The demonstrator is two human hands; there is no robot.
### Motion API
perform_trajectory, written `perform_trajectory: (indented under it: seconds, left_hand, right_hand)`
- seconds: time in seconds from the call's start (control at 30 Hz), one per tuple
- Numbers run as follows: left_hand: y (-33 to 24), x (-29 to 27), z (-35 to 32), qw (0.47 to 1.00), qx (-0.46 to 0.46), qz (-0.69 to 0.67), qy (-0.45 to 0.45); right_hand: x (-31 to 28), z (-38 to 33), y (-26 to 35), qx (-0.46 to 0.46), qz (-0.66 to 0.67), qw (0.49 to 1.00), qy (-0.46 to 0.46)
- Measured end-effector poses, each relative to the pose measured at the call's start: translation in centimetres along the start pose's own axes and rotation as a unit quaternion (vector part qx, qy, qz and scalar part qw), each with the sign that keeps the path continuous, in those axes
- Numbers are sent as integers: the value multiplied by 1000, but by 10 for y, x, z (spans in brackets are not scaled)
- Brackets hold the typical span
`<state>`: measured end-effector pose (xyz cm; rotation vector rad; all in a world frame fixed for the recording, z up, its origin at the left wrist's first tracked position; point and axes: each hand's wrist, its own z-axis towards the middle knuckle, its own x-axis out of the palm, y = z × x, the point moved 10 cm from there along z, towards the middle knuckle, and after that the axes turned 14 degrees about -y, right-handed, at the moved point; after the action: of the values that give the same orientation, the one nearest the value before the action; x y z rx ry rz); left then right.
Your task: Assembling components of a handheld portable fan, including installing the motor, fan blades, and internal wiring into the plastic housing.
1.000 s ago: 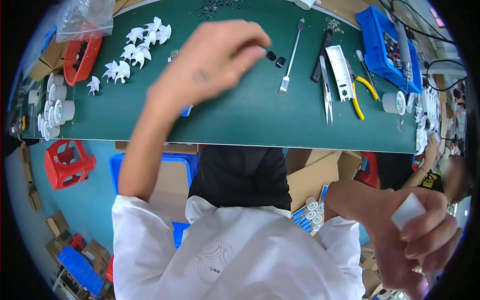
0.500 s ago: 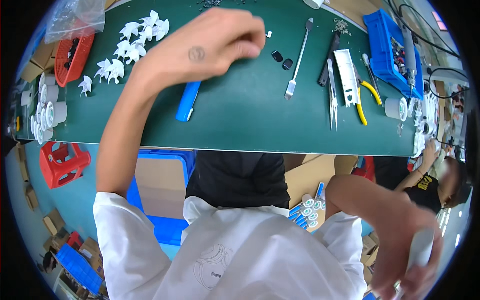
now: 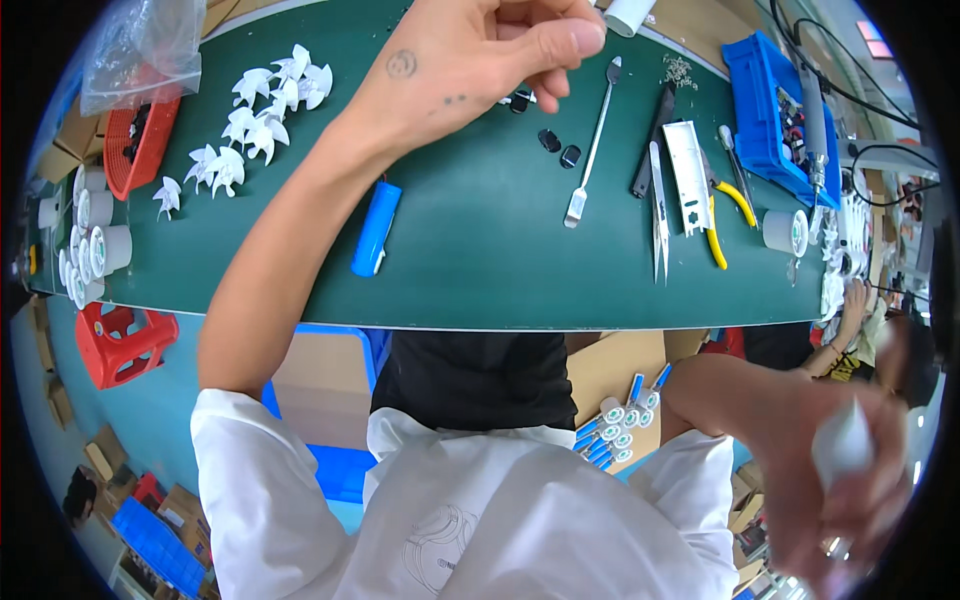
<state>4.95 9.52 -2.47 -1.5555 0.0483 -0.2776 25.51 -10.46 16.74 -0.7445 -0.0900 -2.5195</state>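
My left hand (image 3: 500, 65) is over the far middle of the green table (image 3: 480, 270). Its fingers curl with the thumb close to the index finger, and any held thing is hidden. Just beyond the fingertips is a white cylinder (image 3: 628, 14), cut off by the upper edge. Small black parts (image 3: 549, 140) lie below the hand, and a blue cylindrical battery (image 3: 377, 230) lies nearer me. At the lower right, off the table, my right hand (image 3: 820, 480) is closed around a white rounded object (image 3: 843, 445). Blur hides its exact kind.
White fan blades (image 3: 265, 130) lie at left, near a red basket (image 3: 140, 160) and white cups (image 3: 110, 245). At right are a metal spudger (image 3: 594, 145), tweezers (image 3: 660, 215), yellow-handled pliers (image 3: 715, 240) and a blue bin (image 3: 755, 110). A person (image 3: 850, 330) sits farther right.
My left hand has moved away from me and to the right, toward the white cylinder. My right hand has shifted slightly right, still around the white object. The view has tilted a little.
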Motion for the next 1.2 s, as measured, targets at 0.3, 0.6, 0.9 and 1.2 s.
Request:
perform_trajectory:
  seconds: [0.3, 0.6, 0.9, 1.2]
  left_hand:
    - [-23, -9, -20, 987, 114, 29, -111]
    - [-49, -10, -25, 939, 281, 135, -143]
    - [-41, 4, -31, 951, 256, 117, -126]
    - [-44, 5, -29, 947, 268, 133, -116]
  right_hand:
    - [-91, -76, -150, 522, -190, 832, 8]
    - [-135, -172, -199, 705, -177, 678, -109]
    - [-122, -190, -188, 735, -76, 662, -129]
    - [-121, -185, -189, 700, -99, 694, -139]
